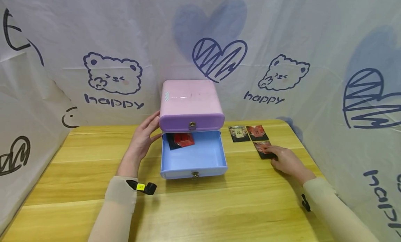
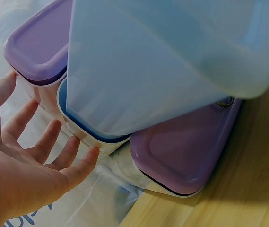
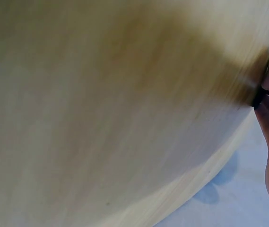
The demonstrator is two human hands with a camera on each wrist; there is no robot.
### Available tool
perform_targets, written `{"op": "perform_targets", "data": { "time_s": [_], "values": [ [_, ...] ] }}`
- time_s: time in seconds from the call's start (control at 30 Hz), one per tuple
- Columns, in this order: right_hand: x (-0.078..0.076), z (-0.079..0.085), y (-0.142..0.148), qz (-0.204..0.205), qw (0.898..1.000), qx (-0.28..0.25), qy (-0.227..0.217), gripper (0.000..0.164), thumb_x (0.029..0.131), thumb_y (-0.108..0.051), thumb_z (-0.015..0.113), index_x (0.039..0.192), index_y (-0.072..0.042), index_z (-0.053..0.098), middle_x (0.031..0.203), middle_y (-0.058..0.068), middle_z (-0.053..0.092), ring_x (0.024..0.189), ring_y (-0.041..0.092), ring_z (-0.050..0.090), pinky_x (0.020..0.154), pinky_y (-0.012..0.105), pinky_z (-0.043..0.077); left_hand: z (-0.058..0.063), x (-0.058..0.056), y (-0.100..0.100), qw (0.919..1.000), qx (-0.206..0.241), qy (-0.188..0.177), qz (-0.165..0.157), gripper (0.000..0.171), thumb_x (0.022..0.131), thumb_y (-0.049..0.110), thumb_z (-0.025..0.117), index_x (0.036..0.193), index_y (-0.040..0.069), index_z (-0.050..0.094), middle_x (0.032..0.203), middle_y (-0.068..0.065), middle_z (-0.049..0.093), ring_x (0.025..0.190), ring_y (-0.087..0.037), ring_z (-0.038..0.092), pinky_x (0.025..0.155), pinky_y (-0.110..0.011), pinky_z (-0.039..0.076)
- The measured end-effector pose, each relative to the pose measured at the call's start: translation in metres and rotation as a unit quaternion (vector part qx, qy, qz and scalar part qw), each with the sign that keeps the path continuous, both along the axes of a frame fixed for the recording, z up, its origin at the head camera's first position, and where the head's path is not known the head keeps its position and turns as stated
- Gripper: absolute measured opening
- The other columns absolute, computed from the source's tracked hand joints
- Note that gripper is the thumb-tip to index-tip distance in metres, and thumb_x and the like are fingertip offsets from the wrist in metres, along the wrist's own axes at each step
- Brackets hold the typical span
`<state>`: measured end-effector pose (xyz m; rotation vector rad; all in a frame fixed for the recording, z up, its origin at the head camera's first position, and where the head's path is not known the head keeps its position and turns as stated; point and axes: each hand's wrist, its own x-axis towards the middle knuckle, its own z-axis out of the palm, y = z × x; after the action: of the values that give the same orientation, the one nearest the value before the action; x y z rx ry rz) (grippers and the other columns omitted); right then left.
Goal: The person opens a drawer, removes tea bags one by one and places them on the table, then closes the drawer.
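Observation:
A small drawer cabinet with a pink top stands at the back of the table, its blue drawer pulled out. In that drawer, at the back left, lies a black-and-red flat packet. My left hand steadies the cabinet's side, fingers spread and fingertips touching it. Off to the right, my right hand pinches a flat square black-and-red packet between thumb and fingers, at the table surface. In the right wrist view only the packet's dark edge shows.
Two more flat packets lie behind the pinched one: one with a pale label and a red one. Closed purple drawer fronts sit above and below the blue drawer. A printed white cloth hangs behind the wooden table.

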<state>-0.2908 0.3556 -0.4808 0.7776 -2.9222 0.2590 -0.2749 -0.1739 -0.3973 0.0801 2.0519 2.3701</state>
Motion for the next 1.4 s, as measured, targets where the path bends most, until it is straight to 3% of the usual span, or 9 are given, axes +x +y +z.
{"op": "perform_targets", "data": {
  "time_s": [0.5, 0.9, 1.1, 1.4],
  "values": [
    [0.003, 0.005, -0.002, -0.023, 1.000, -0.011, -0.004, 0.051, 0.076, -0.006, 0.058, 0.127, -0.009, 0.051, 0.126, 0.018, 0.051, 0.111, 0.034, 0.046, 0.088, 0.053, 0.044, 0.001, 0.000, 0.000, 1.0000, 0.000, 0.006, 0.001, 0.054, 0.084, 0.050, 0.057, 0.133, 0.031, 0.046, 0.138, 0.000, 0.039, 0.117, -0.019, 0.038, 0.099, -0.055, 0.032],
    [0.007, 0.032, -0.021, -0.003, 0.990, -0.078, 0.114, 0.049, 0.082, -0.010, 0.058, 0.129, -0.013, 0.048, 0.128, 0.011, 0.051, 0.114, 0.028, 0.044, 0.089, 0.052, 0.043, 0.004, 0.002, 0.001, 1.0000, 0.000, 0.003, 0.004, 0.054, 0.083, 0.050, 0.058, 0.133, 0.031, 0.046, 0.139, 0.000, 0.038, 0.118, -0.019, 0.038, 0.100, -0.055, 0.031],
    [0.013, 0.055, -0.047, 0.025, 0.977, -0.116, 0.178, 0.049, 0.081, -0.015, 0.061, 0.129, -0.014, 0.050, 0.125, 0.012, 0.054, 0.112, 0.026, 0.047, 0.084, 0.052, 0.046, 0.003, 0.002, 0.001, 1.0000, -0.003, -0.003, 0.003, 0.056, 0.082, 0.051, 0.058, 0.133, 0.032, 0.046, 0.139, 0.000, 0.038, 0.118, -0.019, 0.038, 0.100, -0.055, 0.032],
    [0.016, 0.076, -0.095, 0.116, 0.939, -0.183, 0.268, 0.039, 0.083, -0.024, 0.056, 0.119, -0.009, 0.058, 0.119, 0.007, 0.059, 0.108, 0.017, 0.050, 0.080, 0.044, 0.050, 0.001, 0.001, 0.002, 1.0000, 0.002, -0.006, 0.002, 0.054, 0.083, 0.051, 0.058, 0.132, 0.033, 0.046, 0.141, -0.001, 0.037, 0.120, -0.021, 0.036, 0.100, -0.057, 0.030]
  ]
}}
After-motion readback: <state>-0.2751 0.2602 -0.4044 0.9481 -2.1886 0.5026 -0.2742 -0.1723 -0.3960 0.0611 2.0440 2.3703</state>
